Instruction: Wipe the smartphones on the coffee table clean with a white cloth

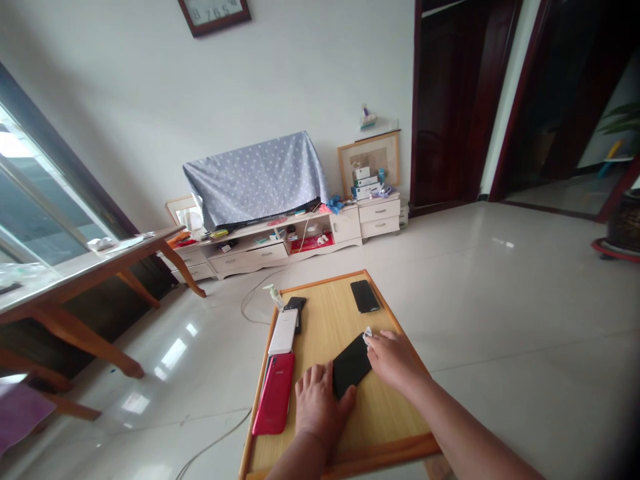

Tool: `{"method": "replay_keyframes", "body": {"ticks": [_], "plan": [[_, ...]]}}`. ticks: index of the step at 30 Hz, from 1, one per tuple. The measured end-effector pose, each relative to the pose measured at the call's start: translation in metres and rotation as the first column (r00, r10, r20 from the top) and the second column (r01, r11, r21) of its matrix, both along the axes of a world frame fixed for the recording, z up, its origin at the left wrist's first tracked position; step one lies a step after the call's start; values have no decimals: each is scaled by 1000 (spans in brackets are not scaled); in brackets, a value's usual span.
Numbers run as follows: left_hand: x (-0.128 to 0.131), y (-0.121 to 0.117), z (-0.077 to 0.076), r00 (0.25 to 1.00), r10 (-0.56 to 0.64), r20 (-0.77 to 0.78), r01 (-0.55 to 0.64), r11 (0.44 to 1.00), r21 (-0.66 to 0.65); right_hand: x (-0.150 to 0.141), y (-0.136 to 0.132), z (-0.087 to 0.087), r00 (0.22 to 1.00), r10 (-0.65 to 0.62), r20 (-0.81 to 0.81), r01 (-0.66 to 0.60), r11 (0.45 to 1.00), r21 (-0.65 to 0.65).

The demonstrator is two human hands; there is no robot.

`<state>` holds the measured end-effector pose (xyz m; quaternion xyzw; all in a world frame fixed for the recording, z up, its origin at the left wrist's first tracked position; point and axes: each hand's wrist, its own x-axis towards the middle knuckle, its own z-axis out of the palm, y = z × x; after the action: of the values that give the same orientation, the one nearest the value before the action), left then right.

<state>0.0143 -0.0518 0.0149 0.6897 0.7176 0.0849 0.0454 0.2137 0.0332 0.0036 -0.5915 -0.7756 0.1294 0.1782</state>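
A smartphone (351, 368) with a black screen lies aslant on the small wooden table (330, 327). My left hand (319, 401) grips its near end, fingers along the left edge and thumb across the near corner. Pinched in the fingers of my right hand (394, 359) is a small white wipe (367, 333), which touches the phone's far right corner. To the left of my left hand lies a red phone (275, 395), back up. Beyond it are a white phone (283, 331) and a black phone (299, 305) partly under it.
Another dark phone (365, 296) lies near the table's far right corner. A clear pump bottle (275, 297) stands at the far left corner. A white TV cabinet (345, 227) runs along the wall; a brown table (145, 248) is at left. Cables (215, 441) lie on the floor.
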Motion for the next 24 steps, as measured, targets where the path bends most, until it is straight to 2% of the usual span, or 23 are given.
{"method": "replay_keyframes", "body": {"ticks": [4,7,17,24], "plan": [[-2,0,-1,1000,-4,11,4,1000,15,19,-17,-10,1000,27,13,-27,1000,12],[-4,0,-2,999,-15,30,15,999,33,20,-18,-14,1000,23,10,-23,999,30],[-10,-4,-4,998,-13,66,9,998,56,-26,17,11,996,78,46,-81,995,57],[-17,-5,-2,992,-16,126,13,1000,23,-45,20,17,980,146,137,-153,987,42]]}}
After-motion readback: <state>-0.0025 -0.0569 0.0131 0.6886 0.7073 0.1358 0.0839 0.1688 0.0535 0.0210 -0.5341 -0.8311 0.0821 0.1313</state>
